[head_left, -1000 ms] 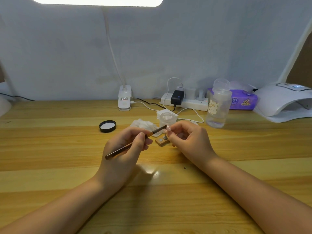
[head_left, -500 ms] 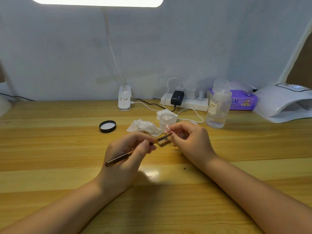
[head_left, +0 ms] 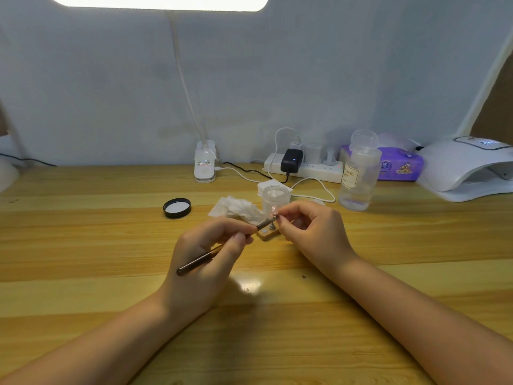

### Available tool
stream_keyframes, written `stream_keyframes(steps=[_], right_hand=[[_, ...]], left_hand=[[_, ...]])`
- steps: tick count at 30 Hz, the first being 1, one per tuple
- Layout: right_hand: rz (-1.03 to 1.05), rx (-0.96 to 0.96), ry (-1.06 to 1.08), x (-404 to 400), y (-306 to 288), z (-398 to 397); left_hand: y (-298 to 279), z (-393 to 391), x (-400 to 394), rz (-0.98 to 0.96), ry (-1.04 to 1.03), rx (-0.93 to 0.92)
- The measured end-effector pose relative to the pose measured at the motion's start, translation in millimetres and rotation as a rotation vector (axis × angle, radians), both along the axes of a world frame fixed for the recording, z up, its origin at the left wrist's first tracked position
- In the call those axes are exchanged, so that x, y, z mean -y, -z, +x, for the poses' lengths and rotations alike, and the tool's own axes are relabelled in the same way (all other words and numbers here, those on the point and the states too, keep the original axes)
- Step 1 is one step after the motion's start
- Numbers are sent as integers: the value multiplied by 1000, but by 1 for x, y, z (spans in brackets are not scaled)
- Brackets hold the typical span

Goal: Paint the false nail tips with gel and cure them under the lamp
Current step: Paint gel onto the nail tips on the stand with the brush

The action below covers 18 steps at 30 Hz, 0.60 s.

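Note:
My left hand [head_left: 206,254] grips a thin dark brush [head_left: 200,261] like a pen, its tip pointing up and right. The tip touches a small pinkish false nail tip [head_left: 274,210] that stands on a small stand. My right hand [head_left: 311,232] pinches that stand just below the nail tip. Under the hands a small wooden holder block [head_left: 267,234] lies on the wooden table [head_left: 111,273]. A small clear jar [head_left: 273,197] stands just behind the hands. The white curing lamp [head_left: 466,169] sits at the far right.
A black jar lid [head_left: 177,207] lies to the left, crumpled white wipes [head_left: 236,208] beside the jar. A clear pump bottle [head_left: 359,173], a purple tissue pack [head_left: 399,163], a power strip [head_left: 305,165] with cables and a desk lamp base [head_left: 205,165] line the back wall.
The brush tip has moved slightly up and right along the nail tip. Both hands stay nearly in place over the wooden block.

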State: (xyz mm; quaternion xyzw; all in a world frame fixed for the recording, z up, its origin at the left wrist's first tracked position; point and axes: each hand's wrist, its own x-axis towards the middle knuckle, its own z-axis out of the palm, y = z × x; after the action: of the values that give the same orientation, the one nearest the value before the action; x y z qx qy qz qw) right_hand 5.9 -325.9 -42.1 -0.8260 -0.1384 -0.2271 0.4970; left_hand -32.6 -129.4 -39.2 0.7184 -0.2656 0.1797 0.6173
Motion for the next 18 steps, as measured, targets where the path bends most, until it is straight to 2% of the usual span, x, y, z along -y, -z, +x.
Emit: stream_keyframes(steps=[3,8,18], right_hand=[[-18,0,3,0,0,0],[-63,20,18,0,0,0],[-21,0,15,-1,-1,-1]], left_hand=[[0,0,0,-21,-24,-9],[-1,1,2,50,-30,11],[-3,0,1,47,-86,12]])
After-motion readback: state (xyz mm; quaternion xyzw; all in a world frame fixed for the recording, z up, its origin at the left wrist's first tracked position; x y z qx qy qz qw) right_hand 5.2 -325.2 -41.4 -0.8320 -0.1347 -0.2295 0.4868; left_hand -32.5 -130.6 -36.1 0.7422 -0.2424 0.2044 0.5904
